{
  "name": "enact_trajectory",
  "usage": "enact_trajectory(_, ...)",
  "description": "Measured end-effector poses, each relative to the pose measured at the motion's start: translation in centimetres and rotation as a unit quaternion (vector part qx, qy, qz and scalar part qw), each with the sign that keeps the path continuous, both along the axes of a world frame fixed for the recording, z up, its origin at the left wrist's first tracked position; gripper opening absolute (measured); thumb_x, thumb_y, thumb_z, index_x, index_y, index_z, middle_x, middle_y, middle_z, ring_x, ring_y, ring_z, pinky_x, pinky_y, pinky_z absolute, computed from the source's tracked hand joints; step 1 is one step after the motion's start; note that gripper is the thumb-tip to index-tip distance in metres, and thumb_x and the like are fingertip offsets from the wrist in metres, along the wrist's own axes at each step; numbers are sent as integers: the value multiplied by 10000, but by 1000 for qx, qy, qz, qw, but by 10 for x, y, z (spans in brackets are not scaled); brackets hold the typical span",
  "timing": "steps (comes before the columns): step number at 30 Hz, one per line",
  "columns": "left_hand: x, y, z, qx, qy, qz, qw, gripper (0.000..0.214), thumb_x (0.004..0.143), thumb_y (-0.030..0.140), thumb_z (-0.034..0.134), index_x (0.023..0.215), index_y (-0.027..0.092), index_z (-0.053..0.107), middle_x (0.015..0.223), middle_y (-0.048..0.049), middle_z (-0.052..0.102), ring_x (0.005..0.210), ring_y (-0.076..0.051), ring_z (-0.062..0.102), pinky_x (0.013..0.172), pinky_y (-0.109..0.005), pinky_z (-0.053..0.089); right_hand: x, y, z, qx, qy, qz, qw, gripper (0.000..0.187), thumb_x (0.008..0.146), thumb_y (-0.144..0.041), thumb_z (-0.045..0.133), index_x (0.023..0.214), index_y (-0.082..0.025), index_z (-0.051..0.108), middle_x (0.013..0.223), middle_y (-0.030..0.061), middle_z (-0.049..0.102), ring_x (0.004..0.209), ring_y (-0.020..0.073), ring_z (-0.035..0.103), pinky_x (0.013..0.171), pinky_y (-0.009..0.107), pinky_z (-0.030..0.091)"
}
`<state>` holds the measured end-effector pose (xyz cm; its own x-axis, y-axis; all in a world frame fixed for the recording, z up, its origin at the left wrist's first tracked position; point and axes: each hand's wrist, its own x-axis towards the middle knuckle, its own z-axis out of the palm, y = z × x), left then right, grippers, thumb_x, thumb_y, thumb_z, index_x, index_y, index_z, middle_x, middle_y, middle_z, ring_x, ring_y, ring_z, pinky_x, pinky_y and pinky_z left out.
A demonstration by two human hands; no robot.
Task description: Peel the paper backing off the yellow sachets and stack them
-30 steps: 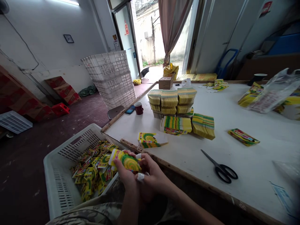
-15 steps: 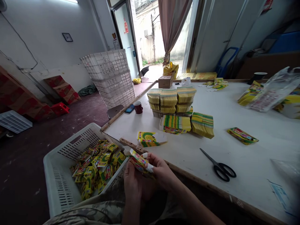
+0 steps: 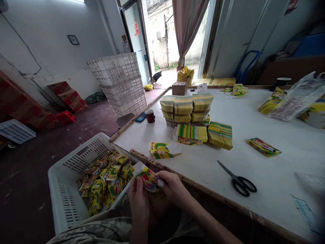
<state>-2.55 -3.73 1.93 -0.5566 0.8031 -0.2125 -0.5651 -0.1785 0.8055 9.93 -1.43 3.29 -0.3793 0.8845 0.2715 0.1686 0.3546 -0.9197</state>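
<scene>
Over my lap, both hands grip one small yellow-green printed carton with white flaps. My left hand pinches its near side, and my right hand closes on its right end, a white wrap on one finger. Just left of them stands a white plastic crate filled with several folded cartons of the same print. Beyond my hands, a few flat cartons lie near the white table's wooden front edge.
Tall stacks of flat cartons and fanned bundles sit mid-table. Black scissors lie to the right, a loose pack beyond. A dark red mug, stacked white crates and red boxes stand left; plastic bags far right.
The carton has been turned in my hands: first flat with its face up, then edge-on, now showing a red-printed face with a white flap open at the left. My hands stayed over my lap.
</scene>
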Motion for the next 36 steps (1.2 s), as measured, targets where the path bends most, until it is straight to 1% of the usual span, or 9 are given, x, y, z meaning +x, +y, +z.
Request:
enact_trajectory(4, -9, -1, 10, -8, 34, -13, 999, 359, 583, 383, 830, 851, 193, 684, 795, 1, 708, 748, -150, 661, 720, -253, 531, 14, 4, 4, 14, -53, 38, 998, 282, 818, -18, 502, 945, -177, 698, 839, 29, 680, 792, 157, 627, 708, 226, 462)
enact_trajectory(8, -35, -7, 18, 11, 212, -22, 977, 440, 704, 430, 736, 1075, 222, 622, 1088, -50, 678, 1026, -196, 620, 904, -307, 480, 31, 11, 17, 105, -166, 3, 981, 405, 815, 15, 494, 1076, -227, 686, 907, 52, 644, 846, 182, 585, 754, 277, 458)
enact_trajectory(12, -49, -17, 28, -15, 455, -104, 884, 742, 595, 370, 802, 1259, 207, 515, 1322, -122, 556, 1265, -316, 468, 1083, -475, 332, 36, 11, 31, 232, -258, 16, 938, 174, 897, -187, 571, 962, -271, 708, 863, 35, 650, 855, 207, 527, 887, 401, 412)
enact_trajectory(16, -33, -19, 30, -66, 527, -246, 811, 783, 543, 303, 822, 1264, 211, 531, 1300, -132, 584, 1234, -353, 501, 1050, -513, 366, 28, -1, 34, 277, -212, 74, 934, 178, 894, -218, 576, 1006, -314, 674, 947, 14, 654, 1005, 212, 549, 1119, 493, 209)
enact_trajectory(21, -16, -14, 25, -81, 513, -227, 824, 641, 592, 349, 786, 1179, 215, 565, 1060, -110, 699, 997, -328, 642, 862, -451, 498, 25, -1, 17, 78, 2, -116, 990, 662, 801, -294, 626, 1403, -213, 361, 1433, 149, 389, 1359, 329, 307, 1118, 516, 264)
enact_trajectory(24, -9, -17, 18, -58, 517, -229, 823, 704, 587, 298, 785, 1232, 204, 521, 1124, -133, 681, 1042, -333, 633, 885, -448, 488, 19, 1, 10, -140, 139, -31, 980, 534, 821, -349, 581, 1320, -198, 464, 1277, 126, 566, 1211, 309, 507, 1038, 477, 393)
enact_trajectory(27, -2, -22, 10, -26, 545, -244, 802, 736, 641, 256, 743, 1311, 198, 443, 1259, -162, 613, 1149, -334, 583, 953, -460, 451, 12, -2, 9, -279, 231, 79, 929, 394, 802, -348, 621, 1172, -218, 592, 1057, 71, 682, 1042, 280, 622, 950, 431, 473)
enact_trajectory(32, 2, -22, 7, -14, 577, -242, 780, 665, 718, 294, 691, 1306, 184, 399, 1238, -181, 613, 1130, -326, 590, 915, -451, 470, 12, 1, 6, -275, 243, 62, 928, 385, 813, -415, 635, 1142, -216, 624, 1123, 85, 666, 1091, 289, 599, 1000, 445, 433)
enact_trajectory(36, -2, -19, 10, -10, 574, -259, 777, 635, 675, 222, 698, 1252, 230, 433, 1152, -122, 654, 1040, -298, 627, 868, -412, 488, 19, -2, 6, -171, 166, 56, 970, 442, 852, -397, 595, 1250, -206, 571, 1317, 100, 566, 1271, 288, 469, 1098, 458, 330)
